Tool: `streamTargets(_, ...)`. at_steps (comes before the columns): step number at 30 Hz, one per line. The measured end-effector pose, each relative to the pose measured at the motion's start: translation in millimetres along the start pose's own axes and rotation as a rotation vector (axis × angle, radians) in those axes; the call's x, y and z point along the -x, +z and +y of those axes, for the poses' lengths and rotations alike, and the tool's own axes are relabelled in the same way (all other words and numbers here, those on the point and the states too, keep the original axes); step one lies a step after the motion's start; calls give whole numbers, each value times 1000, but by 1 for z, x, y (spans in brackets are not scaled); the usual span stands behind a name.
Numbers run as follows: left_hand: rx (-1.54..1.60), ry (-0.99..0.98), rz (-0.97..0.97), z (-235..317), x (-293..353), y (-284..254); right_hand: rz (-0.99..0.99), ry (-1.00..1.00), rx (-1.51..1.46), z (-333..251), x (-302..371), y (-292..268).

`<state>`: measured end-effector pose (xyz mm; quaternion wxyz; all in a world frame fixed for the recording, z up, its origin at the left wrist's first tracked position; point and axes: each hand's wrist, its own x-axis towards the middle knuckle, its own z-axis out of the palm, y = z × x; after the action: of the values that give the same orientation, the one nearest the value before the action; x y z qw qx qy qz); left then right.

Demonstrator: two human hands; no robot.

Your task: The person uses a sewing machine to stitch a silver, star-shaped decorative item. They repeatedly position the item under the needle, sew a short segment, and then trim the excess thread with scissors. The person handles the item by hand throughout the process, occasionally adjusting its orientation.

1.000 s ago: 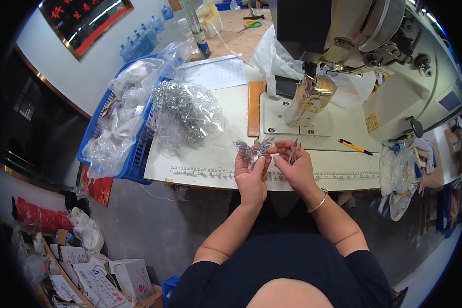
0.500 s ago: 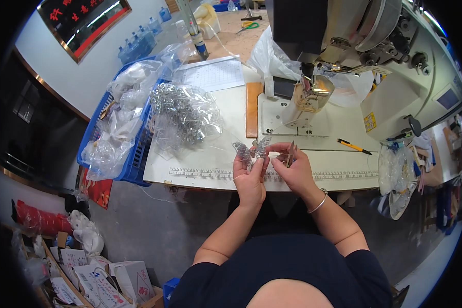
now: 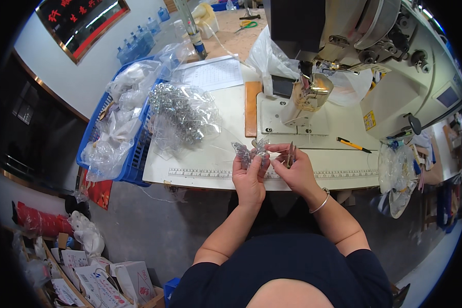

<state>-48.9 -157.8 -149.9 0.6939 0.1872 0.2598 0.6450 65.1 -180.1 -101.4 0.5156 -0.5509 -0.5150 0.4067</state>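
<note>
A shiny silver butterfly ornament (image 3: pixel 243 152) is pinched in my left hand (image 3: pixel 249 184), its wings rising above the thumb and fingers. In the palm of my right hand (image 3: pixel 299 177) rests a small pair of thread snips (image 3: pixel 291 153), blades pointing away from me. The right thumb and forefinger reach to the butterfly's right side; whether they pinch a thread there is too small to tell. Both hands are over the near edge of the white sewing table (image 3: pixel 210 156).
Beyond the hands stands a sewing machine (image 3: pixel 308 97). A clear bag of silver pieces (image 3: pixel 182 118) lies left, beside a blue basket (image 3: pixel 138 154) of plastic bags. A wooden strip (image 3: pixel 252 109), a paper sheet (image 3: pixel 210 73) and a yellow pen (image 3: pixel 353 145) are on the table.
The butterfly has turned in my left fingers, its wings now tilted closer together. My right hand with the snips has hardly moved.
</note>
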Motion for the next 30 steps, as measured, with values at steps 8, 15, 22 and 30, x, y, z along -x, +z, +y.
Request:
streamTargets(8,35,-12,0,0,0,-1,16,-56,-34,3,1,-1)
streamTargets(15,51,-3,13,-1,1,0,-11,-65,-14,1,1,-2)
streamTargets(22,69,-31,40,1,-2,-5,-16,-119,-9,9,1,-2)
streamTargets(30,122,-83,56,4,-3,-3,18,-45,-157,8,1,-1)
